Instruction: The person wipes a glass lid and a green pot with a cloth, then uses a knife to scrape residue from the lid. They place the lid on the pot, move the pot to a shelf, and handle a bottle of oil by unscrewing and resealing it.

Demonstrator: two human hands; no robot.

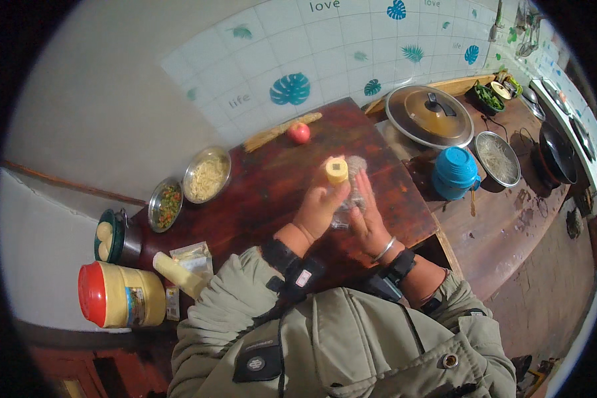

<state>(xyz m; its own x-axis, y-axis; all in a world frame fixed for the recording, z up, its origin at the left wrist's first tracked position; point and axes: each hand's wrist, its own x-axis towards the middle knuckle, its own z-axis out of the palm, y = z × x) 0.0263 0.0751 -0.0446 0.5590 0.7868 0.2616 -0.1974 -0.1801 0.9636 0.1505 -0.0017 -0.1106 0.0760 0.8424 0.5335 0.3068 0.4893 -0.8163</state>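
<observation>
My left hand (317, 206) is wrapped around a small container with a round yellow cap (336, 177); a dark square mark shows on its top, and the hand hides its lower part. Beside it, my right hand (370, 219) is against a greyish bundle (356, 191) that looks like a clear plastic bag with something inside. The right fingers stretch along the bundle's side, and the thumb lies nearer to me. Both hands are above the dark red wooden table (263, 199). What fills the bundle is too blurred to tell.
Bowls of pale shreds (207, 174) and chopped vegetables (166, 205) stand left, near a yellow jar with red lid (122, 294). An apple (298, 133) lies at the back. Rightward are a lidded pan (430, 117), blue containers (455, 173), a noodle bowl (497, 159) and a wok (557, 151).
</observation>
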